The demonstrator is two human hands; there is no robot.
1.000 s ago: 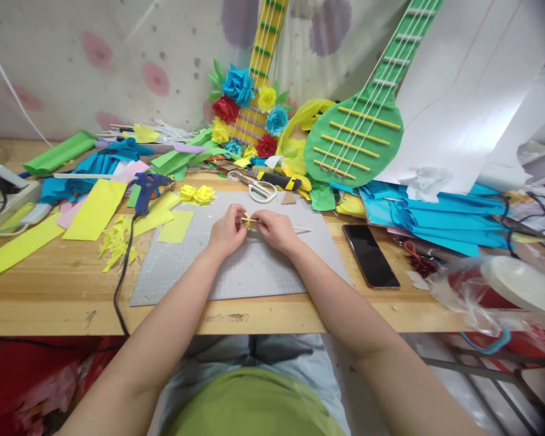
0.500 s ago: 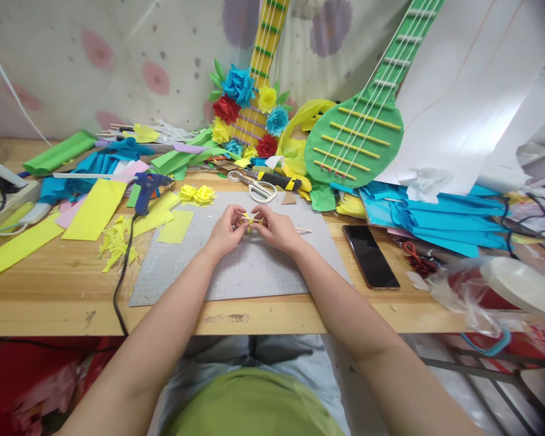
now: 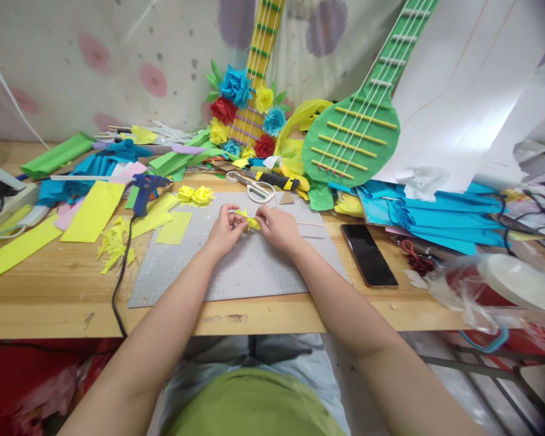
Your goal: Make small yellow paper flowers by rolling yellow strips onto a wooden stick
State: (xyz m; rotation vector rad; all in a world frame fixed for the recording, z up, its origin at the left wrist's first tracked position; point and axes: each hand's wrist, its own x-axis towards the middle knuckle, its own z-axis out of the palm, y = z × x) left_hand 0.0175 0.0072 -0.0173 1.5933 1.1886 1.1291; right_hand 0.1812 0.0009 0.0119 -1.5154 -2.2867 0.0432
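Observation:
Above the grey cutting mat, my left hand pinches a small piece of yellow paper with pointed edges. My right hand is closed beside it, fingertips meeting the paper's right side. A thin pale stick runs out from under the right hand towards the right. Its other end is hidden by the fingers and paper. Just beyond the hands lie white-handled scissors. Two yellow paper flowers sit at the mat's far left edge, with a yellow paper rectangle nearer me.
A blue glue gun stands at left, its black cord crossing the wooden table. A phone lies right of the mat. Behind are a green paper-covered instrument, a yellow one with flowers, and blue paper sheets.
The yellow paper shows more between my fingers now. My right hand has turned slightly, and the stick behind it points more level to the right.

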